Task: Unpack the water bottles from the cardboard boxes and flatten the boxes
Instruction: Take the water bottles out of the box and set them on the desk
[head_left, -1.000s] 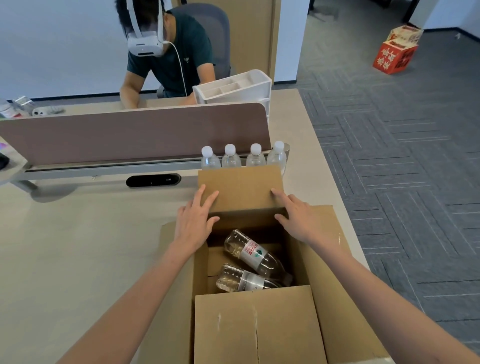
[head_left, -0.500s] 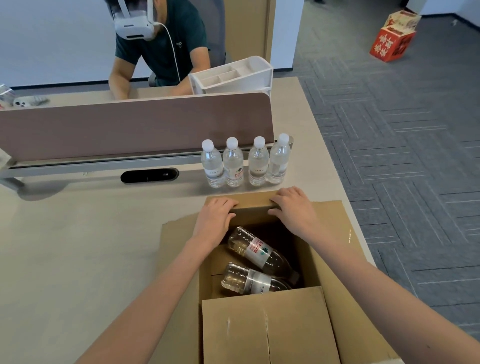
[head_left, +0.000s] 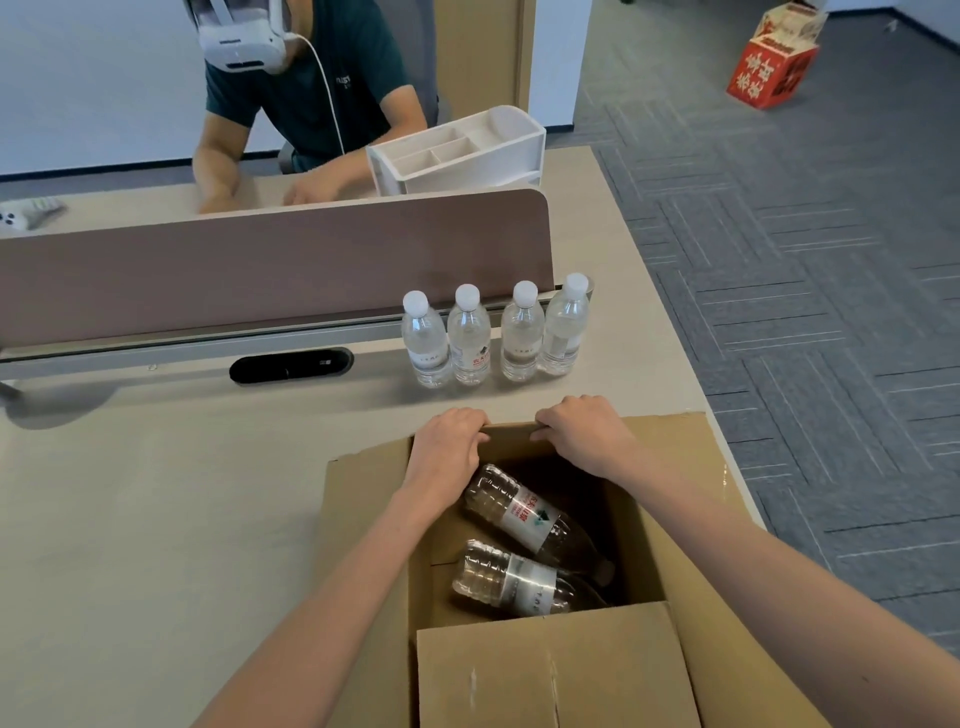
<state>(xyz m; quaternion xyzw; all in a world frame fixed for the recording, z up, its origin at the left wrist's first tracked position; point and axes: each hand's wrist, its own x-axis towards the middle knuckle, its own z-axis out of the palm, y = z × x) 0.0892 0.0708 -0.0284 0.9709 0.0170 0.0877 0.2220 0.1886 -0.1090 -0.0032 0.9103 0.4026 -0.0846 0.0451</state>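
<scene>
Just past the left hand (head_left: 449, 441) and right hand (head_left: 584, 431), both gripping the far flap (head_left: 511, 427) of the box (head_left: 675, 467), four bottles (head_left: 496, 338) are sitting unpacked and two more bottles (head_left: 524, 519) are lying inside.

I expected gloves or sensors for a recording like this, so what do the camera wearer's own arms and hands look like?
Both are bare. The left hand and right hand show no gloves, rings or markers. The left forearm and right forearm are uncovered to the picture's edge: no sleeves, watch, bands or cables in view.
</scene>
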